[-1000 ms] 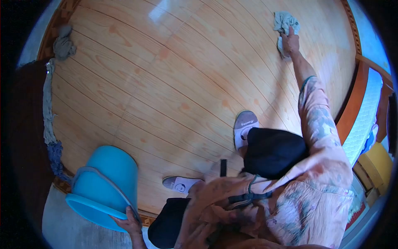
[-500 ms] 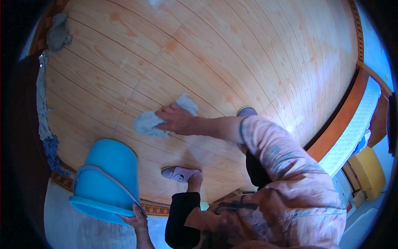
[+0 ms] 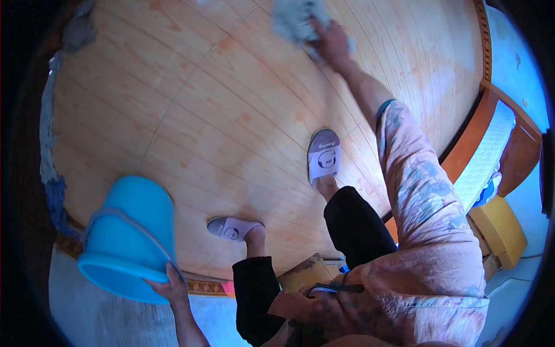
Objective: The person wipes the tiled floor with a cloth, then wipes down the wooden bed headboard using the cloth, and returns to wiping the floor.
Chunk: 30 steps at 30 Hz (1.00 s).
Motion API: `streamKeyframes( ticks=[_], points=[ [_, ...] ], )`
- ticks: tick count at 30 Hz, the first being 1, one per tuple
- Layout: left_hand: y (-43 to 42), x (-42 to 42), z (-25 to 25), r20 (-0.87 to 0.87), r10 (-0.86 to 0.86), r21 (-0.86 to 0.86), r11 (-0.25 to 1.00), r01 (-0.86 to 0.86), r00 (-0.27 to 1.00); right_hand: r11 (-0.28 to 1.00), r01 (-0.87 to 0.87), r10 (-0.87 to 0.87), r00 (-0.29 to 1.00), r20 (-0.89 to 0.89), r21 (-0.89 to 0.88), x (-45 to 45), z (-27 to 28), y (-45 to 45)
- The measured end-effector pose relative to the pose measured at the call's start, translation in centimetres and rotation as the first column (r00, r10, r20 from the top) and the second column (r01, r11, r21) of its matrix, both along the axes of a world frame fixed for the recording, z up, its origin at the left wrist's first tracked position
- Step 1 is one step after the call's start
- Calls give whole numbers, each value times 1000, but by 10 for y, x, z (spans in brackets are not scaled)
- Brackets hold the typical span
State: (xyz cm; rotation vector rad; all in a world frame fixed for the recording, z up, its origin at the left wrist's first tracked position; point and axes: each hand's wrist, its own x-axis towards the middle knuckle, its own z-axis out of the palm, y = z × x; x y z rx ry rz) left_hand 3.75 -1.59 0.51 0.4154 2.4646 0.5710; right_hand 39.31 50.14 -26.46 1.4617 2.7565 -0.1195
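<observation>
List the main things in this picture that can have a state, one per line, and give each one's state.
Bucket: held at its rim by the left hand; contents unclear.
Handle: lying against the bucket's side.
Cloth: rumpled, beneath the right hand; wet or dry unclear.
Slippers: worn, one on each foot.
Grey rag: crumpled, away from both hands.

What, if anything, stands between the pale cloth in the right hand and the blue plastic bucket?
Nothing visible: only tan wood-patterned floor lies between the pale cloth and the blue plastic bucket. The right foot's purple slipper is outside that path.
</observation>
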Motion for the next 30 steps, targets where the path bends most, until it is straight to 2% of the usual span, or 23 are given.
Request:
streamKeyframes(
  ticks=[1, 2, 4, 8, 9, 11, 12, 13, 14, 15, 16, 17, 18, 20, 21, 23, 24, 25, 26, 27, 28, 29, 30],
  points=[
    [4, 0, 1, 16, 19, 7, 1000, -19, 1000, 989, 146, -144, 988, 46, -30, 17, 17, 7],
    [6, 0, 2, -2, -28, 5, 1000, 28, 1000, 949, 287, -265, 950, 164, -131, 39, 30, 17],
    [10, -3, 4, -18, -146, -5, 989, 146, 989, 906, 393, -360, 910, 206, -154, 87, 61, 8],
    [8, -6, -3, -73, -222, -46, 975, 219, 972, 876, 419, -341, 888, 307, -238, 190, 153, -97],
    [10, -7, -2, -72, -225, -32, 974, 223, 972, 794, 531, -397, 822, 409, -298, 197, 191, -134],
    [5, -7, -6, -70, -213, -13, 977, 213, 975, 652, 656, -394, 722, 569, -380, 249, 229, -213],
    [-1, -8, -13, -69, -199, -7, 980, 199, 978, 643, 624, -345, 754, 559, -444, 293, 238, -264],
    [3, -9, -11, -65, -187, 0, 982, 188, 980, 456, 730, -317, 667, 674, -508, 293, 274, -295],
    [19, -5, 2, -34, -157, -122, 981, 152, 987, 353, 761, -246, 637, 731, -544, 307, 294, -332],
    [29, -4, 12, -19, -188, -221, 959, 179, 982, 262, 776, -213, 626, 750, -574, 305, 329, -359],
    [34, -4, 21, -2, -219, -320, 924, 207, 976, 195, 701, -224, 713, 664, -686, 353, 326, -421],
    [42, -3, 27, 11, -244, -408, 884, 227, 970, 135, 728, -142, 686, 714, -672, 332, 370, -428],
    [46, -3, 36, 29, -329, -433, 847, 309, 944, 63, 761, -104, 648, 754, -645, 328, 398, -445],
    [46, -8, 59, 63, -488, -489, 745, 453, 870, -59, 717, -142, 683, 717, -695, 336, 430, -477],
    [45, -6, 70, 68, -520, -461, 741, 489, 852, -121, 686, -163, 699, 697, -717, 343, 441, -490],
    [41, -1, 81, 78, -587, -396, 724, 565, 806, -143, 651, -271, 699, 662, -746, 361, 436, -513],
    [36, 10, 87, 190, -530, -324, 761, 563, 826, -149, 636, -326, 691, 645, -757, 371, 438, -517],
    [28, 24, 94, 306, -471, -259, 795, 549, 827, -192, 649, -365, 649, 668, -736, 372, 446, -504],
    [19, 35, 99, 394, -541, -299, 689, 660, 743, -237, 656, -401, 606, 687, -717, 359, 458, -471],
    [12, 62, 121, 413, -515, -237, 735, 635, 751, -284, 660, -431, 561, 707, -696, 356, 468, -451],
    [-10, 68, 123, 591, -423, -270, 699, 663, 687, -276, 634, -553, 510, 659, -722, 372, 457, -462],
    [-22, 83, 134, 642, -335, -223, 780, 585, 690, -261, 611, -663, 450, 599, -747, 384, 447, -466],
    [-16, 101, 153, 653, -337, -205, 784, 587, 678, -287, 604, -719, 377, 584, -744, 391, 450, -460]
  ],
)
